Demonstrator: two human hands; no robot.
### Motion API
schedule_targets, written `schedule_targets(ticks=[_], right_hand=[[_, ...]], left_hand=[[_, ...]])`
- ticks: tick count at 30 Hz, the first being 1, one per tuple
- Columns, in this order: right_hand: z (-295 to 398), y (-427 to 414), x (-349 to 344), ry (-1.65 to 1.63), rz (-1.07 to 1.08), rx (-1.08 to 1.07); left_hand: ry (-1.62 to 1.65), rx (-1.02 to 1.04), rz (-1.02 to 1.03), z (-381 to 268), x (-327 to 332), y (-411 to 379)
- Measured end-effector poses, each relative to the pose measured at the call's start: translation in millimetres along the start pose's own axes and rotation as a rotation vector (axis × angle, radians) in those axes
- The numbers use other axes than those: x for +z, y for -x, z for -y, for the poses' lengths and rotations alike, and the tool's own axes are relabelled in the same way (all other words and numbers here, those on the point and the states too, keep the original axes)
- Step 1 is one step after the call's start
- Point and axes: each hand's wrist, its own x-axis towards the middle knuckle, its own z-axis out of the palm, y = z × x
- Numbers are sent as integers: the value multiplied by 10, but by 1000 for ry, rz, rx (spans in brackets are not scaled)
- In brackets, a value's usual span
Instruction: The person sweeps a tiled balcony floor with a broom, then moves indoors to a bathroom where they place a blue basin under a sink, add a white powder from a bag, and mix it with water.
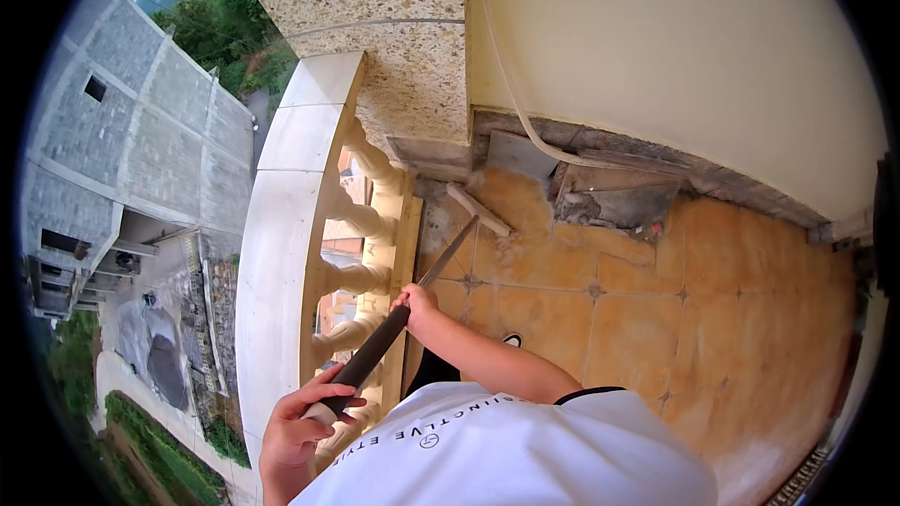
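A long-handled floor brush slants across the view, its dark handle (380, 348) running from the bottom left up towards the corner. Near the handle's light-coloured end, my left hand (306, 414) wraps its fingers around it. Farther along, my right hand (418, 303) grips the shaft. The narrow brush head (479, 209) rests on the orange tiled floor (548, 253), close to the foot of the speckled pillar. Whitish dust or residue lies on the tiles around the head.
At left runs a balustrade with a pale rail (281, 246) and turned balusters (355, 277); ground and a block building lie beyond. Against the cream wall (668, 63) lie grey slabs (619, 204) and a small red item (657, 228). A pale hose (520, 112) hangs down to them.
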Motion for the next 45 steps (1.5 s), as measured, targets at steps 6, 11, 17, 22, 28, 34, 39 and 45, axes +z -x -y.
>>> schedule_targets(ticks=[6, 11, 17, 22, 28, 34, 39, 45], right_hand=[[-12, -248, 175, 48, -314, -123], [-59, -888, 438, 399, -375, -135], [-127, -740, 543, 549, -380, -125], [-37, -405, 265, 464, -337, -162], [5, -337, 241, 465, -389, -132], [70, -788, 743, 933, -171, -113], [-117, -879, 571, 895, -222, -226], [-235, -733, 328, 690, -346, -199]], left_hand=[[-44, 615, -71, 206, -584, -570], [146, 750, -242, 409, -533, -1020], [438, 669, -596, 552, -435, -944], [355, 755, -497, 458, -187, -702], [478, 693, -572, 305, -137, -717], [215, 855, -595, 801, 17, -1086], [264, 897, -614, 755, 40, -933], [451, 812, -659, 753, -217, -721]])
